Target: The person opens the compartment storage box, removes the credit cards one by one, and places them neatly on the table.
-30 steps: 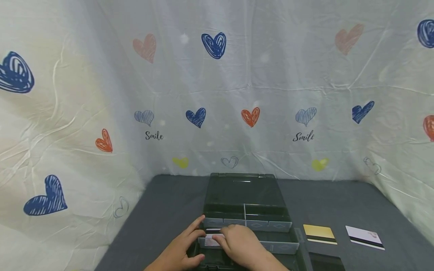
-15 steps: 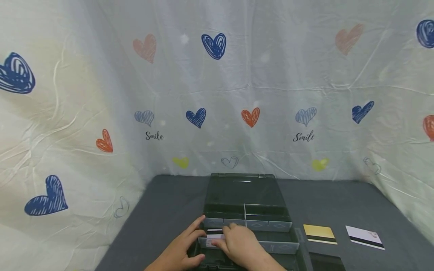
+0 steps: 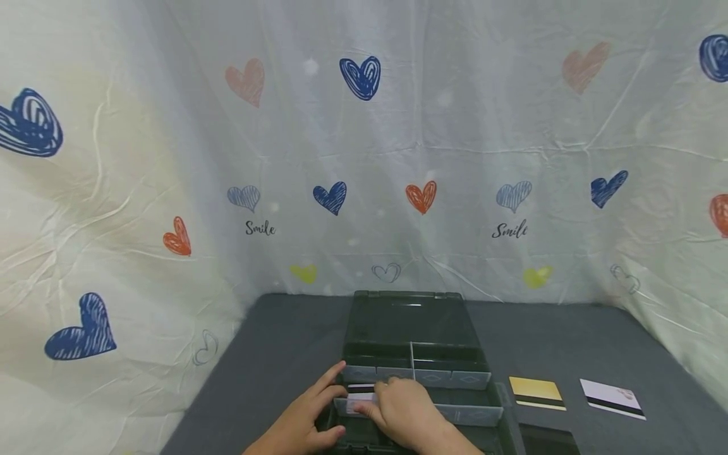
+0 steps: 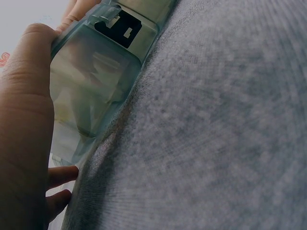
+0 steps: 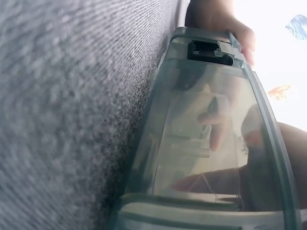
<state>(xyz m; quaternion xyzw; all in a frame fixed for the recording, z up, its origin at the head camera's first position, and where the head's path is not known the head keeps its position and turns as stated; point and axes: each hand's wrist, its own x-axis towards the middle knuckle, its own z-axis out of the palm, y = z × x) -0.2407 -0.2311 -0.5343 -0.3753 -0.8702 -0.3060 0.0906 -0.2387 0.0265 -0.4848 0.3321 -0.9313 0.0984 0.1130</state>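
Note:
A dark translucent plastic box (image 3: 409,319) stands with its lid raised, divided inside by pale clear strips. In its left front part, a white card with a black stripe (image 3: 361,388) stands upright at a divider (image 3: 469,415), and its lower half looks paler. My right hand (image 3: 406,411) pinches this card by its right side, thumb in front and fingers behind. My left hand (image 3: 304,411) grips the box's left wall, thumb over the front rim and fingers along the side. From the left wrist, its thumb (image 4: 29,81) lies against the box (image 4: 91,81); right wrist shows fingers through the box wall (image 5: 192,143).
To the right of the box lie a gold card (image 3: 537,393), a white card with a black stripe (image 3: 612,398) and a dark card (image 3: 548,440). A grey cloth (image 3: 239,379) covers the table. Behind hangs a heart-print curtain (image 3: 455,126).
The white card in my right hand has shifted slightly to the right, and its lower half now looks paler at the divider. Both hands stay almost where they were.

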